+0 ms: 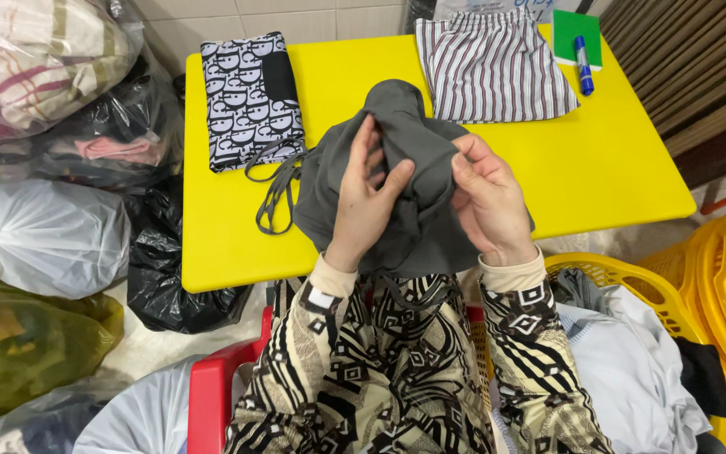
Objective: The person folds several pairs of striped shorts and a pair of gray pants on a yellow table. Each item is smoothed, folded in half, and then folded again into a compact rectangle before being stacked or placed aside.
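Mid-frame, above yellow table (632, 176): grey garment (405, 168) bunched between left hand (367, 202) and right hand (489, 202), both pinching cloth, apparently raised for handling. Folded patterned piece (249, 97) and striped piece (493, 67) flat at table's top edge.

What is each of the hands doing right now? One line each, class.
Left hand: closed on the grey garment, held above the yellow table.
Right hand: closed, pinching the same grey garment.
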A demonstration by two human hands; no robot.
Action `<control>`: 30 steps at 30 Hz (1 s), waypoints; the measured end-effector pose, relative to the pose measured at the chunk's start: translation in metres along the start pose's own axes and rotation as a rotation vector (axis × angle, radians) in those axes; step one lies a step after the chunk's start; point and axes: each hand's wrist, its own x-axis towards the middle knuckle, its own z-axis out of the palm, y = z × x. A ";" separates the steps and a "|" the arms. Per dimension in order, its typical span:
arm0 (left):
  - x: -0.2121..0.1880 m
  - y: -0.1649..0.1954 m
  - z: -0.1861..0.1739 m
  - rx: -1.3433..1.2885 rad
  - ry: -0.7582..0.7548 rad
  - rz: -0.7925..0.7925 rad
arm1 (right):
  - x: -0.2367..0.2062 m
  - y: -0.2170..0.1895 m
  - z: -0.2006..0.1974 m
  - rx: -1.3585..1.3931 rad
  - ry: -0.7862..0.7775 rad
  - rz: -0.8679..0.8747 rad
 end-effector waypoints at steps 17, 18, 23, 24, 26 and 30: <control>-0.006 -0.004 -0.027 0.057 0.024 -0.063 | -0.028 0.027 0.025 -1.369 0.324 -0.602; -0.007 -0.004 -0.029 0.040 0.033 -0.072 | -0.037 0.027 0.034 -1.414 0.277 -0.585; -0.010 -0.013 -0.040 -0.080 0.027 -0.093 | -0.039 0.037 0.057 -1.458 0.014 -0.387; -0.010 -0.014 -0.043 -0.100 0.037 -0.083 | -0.039 0.040 0.058 -1.445 -0.024 -0.352; -0.007 -0.015 -0.048 -0.285 0.065 -0.194 | -0.037 0.047 0.059 -1.435 -0.049 -0.323; -0.003 -0.003 -0.053 -0.317 0.180 -0.192 | -0.031 0.058 0.052 -1.300 0.012 -0.343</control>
